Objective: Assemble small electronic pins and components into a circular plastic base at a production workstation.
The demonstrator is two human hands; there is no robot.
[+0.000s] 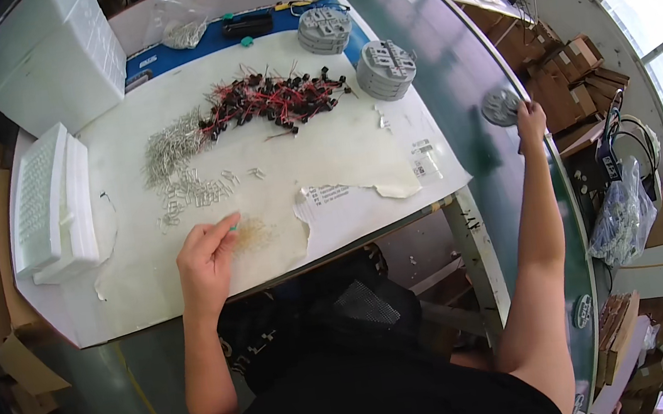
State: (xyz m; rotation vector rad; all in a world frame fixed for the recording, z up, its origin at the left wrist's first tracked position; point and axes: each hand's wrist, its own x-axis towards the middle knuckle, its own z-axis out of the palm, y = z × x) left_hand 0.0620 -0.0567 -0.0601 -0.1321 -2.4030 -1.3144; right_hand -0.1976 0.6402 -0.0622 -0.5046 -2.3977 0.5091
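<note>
My left hand (206,261) hovers over the near edge of the white-covered table, thumb and fingers pinched together. A speck of teal shows at its fingertips; what it is, I cannot make out. Stretched far to the right, my right hand (532,122) grips the edge of a grey round plastic part (500,107) on the green belt (457,48). Beyond my left hand lie loose small clear pieces (200,192), heaped thicker into a pile (173,148). Next to that pile is a tangle of black components with red wires (276,101).
Two stacks of grey round parts (387,71) (324,32) stand by the table's right side. White foam trays (54,201) and foam boxes (57,63) line its left. Torn paper (357,208) lies near the front edge. Cardboard boxes (572,62) stand beyond the belt.
</note>
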